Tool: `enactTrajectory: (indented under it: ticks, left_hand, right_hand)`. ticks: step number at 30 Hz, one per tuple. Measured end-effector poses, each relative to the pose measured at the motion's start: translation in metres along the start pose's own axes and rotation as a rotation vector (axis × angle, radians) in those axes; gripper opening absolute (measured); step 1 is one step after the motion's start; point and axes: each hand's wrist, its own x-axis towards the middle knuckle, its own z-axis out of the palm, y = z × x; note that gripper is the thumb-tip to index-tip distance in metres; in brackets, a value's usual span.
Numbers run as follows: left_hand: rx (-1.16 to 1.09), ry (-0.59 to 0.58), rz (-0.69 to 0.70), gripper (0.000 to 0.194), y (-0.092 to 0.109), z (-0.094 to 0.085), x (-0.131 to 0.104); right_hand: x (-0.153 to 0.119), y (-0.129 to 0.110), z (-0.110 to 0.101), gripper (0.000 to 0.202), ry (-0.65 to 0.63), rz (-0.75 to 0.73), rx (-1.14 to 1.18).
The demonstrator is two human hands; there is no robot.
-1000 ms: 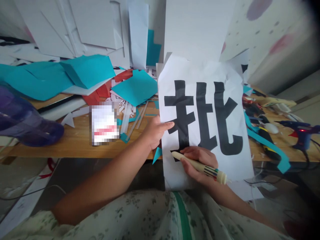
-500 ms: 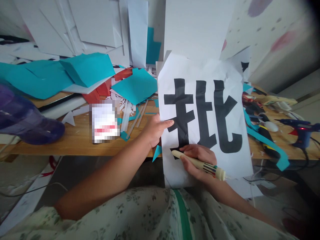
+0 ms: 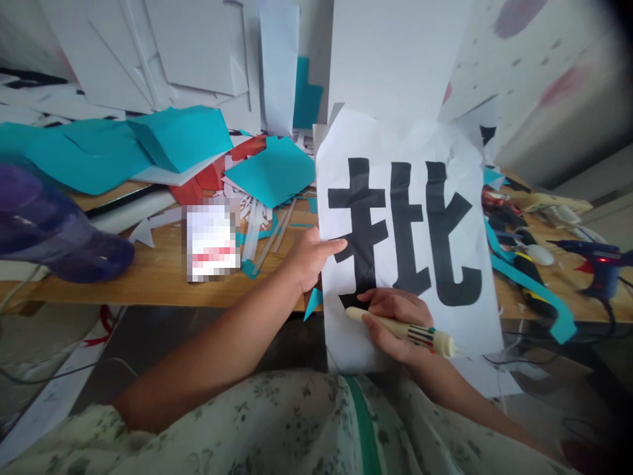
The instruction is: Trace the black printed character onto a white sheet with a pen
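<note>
A white sheet [image 3: 395, 264] with a large black printed character is held up at the table's front edge, over a larger white sheet or board. My left hand [image 3: 314, 254] grips its left edge, thumb on the front and fingers behind. My right hand [image 3: 398, 320] is closed round a thick cream multicolour pen [image 3: 400, 330] and rests on the lower part of the sheet. The pen's rounded end points left, near the foot of the character's left part; its other end points right.
Teal paper [image 3: 274, 173] and scraps lie on the wooden table [image 3: 163, 284]. A purple bottle [image 3: 64, 231] stands at left, beside a blurred white item [image 3: 212, 241]. A blue glue gun [image 3: 601, 264], a teal strip [image 3: 539, 287] and tools are at right.
The whole view has shifted slightly, so things appear a little further right. My right hand and the pen have moved slightly down on the sheet. My left hand keeps its hold.
</note>
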Motion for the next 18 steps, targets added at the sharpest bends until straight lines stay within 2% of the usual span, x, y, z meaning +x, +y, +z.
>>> enactTrajectory:
  ticks: [14,18]
  left_hand:
    - [-0.024,-0.011,0.008,0.038,-0.0003,0.0006,0.0006]
    - [-0.022,-0.009,0.012,0.039,-0.0006,0.0002,-0.0003]
  right_hand:
    - [0.0009,0.0008,-0.0004,0.012,0.019,-0.012,-0.027]
    - [0.0023,0.0004,-0.0014,0.014,-0.016,-0.048,0.013]
